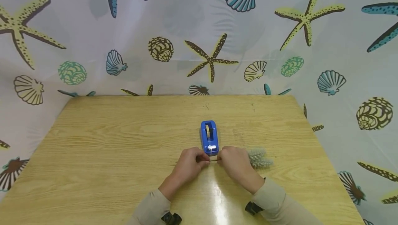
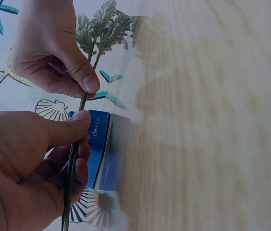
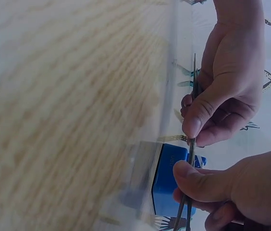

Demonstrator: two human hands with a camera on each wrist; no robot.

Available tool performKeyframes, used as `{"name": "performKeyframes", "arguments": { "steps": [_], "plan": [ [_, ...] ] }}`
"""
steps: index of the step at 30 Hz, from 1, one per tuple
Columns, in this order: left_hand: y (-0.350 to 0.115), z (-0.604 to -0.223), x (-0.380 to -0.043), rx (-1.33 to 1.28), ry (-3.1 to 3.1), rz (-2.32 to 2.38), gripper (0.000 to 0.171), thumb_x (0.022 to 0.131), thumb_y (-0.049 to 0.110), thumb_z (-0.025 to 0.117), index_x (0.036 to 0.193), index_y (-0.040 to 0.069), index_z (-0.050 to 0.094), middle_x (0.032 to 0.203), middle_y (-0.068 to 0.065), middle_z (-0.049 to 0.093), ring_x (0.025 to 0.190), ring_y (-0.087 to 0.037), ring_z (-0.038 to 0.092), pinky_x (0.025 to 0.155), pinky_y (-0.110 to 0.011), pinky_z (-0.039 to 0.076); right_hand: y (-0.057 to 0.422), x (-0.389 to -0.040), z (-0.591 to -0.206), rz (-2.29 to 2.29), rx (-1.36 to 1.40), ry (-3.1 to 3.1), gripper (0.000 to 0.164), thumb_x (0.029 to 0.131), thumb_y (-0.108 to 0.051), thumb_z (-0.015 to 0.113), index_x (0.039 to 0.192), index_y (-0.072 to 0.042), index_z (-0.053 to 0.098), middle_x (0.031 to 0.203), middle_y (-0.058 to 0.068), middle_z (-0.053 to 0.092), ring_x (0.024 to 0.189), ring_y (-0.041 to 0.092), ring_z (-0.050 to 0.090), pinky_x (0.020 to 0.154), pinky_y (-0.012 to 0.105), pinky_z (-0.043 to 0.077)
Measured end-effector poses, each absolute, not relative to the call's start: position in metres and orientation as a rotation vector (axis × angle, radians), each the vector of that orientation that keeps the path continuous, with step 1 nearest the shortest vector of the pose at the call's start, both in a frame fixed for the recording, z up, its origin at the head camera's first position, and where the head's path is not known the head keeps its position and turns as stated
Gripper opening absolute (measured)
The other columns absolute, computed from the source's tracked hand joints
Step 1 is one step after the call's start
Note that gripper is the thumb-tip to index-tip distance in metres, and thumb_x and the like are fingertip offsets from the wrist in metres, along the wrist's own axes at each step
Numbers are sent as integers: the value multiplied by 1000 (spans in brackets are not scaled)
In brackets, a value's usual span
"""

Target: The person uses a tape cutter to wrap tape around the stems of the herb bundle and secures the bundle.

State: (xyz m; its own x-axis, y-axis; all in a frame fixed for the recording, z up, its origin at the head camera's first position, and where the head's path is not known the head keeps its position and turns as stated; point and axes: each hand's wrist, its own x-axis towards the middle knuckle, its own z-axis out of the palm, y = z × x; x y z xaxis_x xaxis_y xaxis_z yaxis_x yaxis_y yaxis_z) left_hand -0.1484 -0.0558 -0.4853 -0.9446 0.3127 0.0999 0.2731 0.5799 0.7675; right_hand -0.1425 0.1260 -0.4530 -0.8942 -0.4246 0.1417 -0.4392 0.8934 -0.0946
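Thin dark stems of artificial-looking grey-green sprigs lie crosswise in front of me, held by both hands. My left hand pinches the stems between thumb and fingers, with their thin ends poking out to its left. Close to the leafy heads, my right hand pinches them too; a short stretch of stem shows between the hands. In the right wrist view two stems spread apart below the right thumb. Just beyond the hands stands a blue tape dispenser with a roll of tape in it.
The wood-grain table extends on both sides of the hands. A white cloth printed with starfish and shells hangs behind the table and along its sides. Dark straps with small devices sit at both wrists.
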Motion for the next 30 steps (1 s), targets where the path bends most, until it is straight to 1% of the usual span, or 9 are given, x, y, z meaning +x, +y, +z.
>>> {"name": "performKeyframes", "arguments": {
  "steps": [2,5,9,13,20,23,26,30],
  "plan": [
    [-56,-485,-149,520,2744,1301,2,86,10,78,87,8,77,85,0,71,77,-7,63,70,-22,52,126,-143,-453,191,661,-2941,7,80,-25,83,78,-20,79,76,-5,71,68,18,68,55,37,53],
    [-56,-485,-149,535,2735,1250,7,91,14,74,91,8,77,87,0,70,78,-7,61,71,-24,52,125,-143,-454,206,647,-2937,8,80,-25,83,77,-20,78,75,-5,70,67,18,68,54,37,52],
    [-57,-484,-149,547,2733,1213,12,95,15,69,93,7,78,86,-1,71,76,-7,58,69,-24,50,125,-144,-455,223,637,-2948,8,80,-24,83,77,-19,78,75,-6,69,67,17,67,56,37,52],
    [-56,-485,-149,565,2752,1222,10,93,13,71,90,7,78,84,0,70,75,-7,58,68,-23,49,125,-145,-456,247,628,-2972,9,79,-24,84,76,-20,76,76,-6,69,67,15,65,57,34,53],
    [-56,-484,-150,533,2766,1269,6,89,11,75,85,8,77,82,1,67,75,-7,57,68,-22,49,125,-147,-457,377,605,-2979,14,80,-20,84,73,-18,72,75,-6,66,64,12,60,55,31,49],
    [-55,-484,-150,527,2775,1273,5,88,11,76,85,7,77,82,1,68,75,-7,57,69,-22,49,127,-146,-458,420,606,-2970,11,80,-20,83,76,-18,74,76,-5,66,65,12,61,57,31,50],
    [-54,-485,-151,524,2785,1282,6,88,11,76,85,6,77,83,1,68,76,-7,58,70,-23,49,129,-144,-459,417,616,-2952,6,81,-22,83,82,-19,78,79,-6,68,68,11,63,58,30,51],
    [-52,-487,-152,531,2794,1301,6,87,11,77,85,5,77,82,1,68,75,-7,57,68,-22,49,131,-143,-461,366,639,-2907,8,82,-25,82,89,-21,81,83,-5,70,68,12,65,55,28,50]
  ]
}}
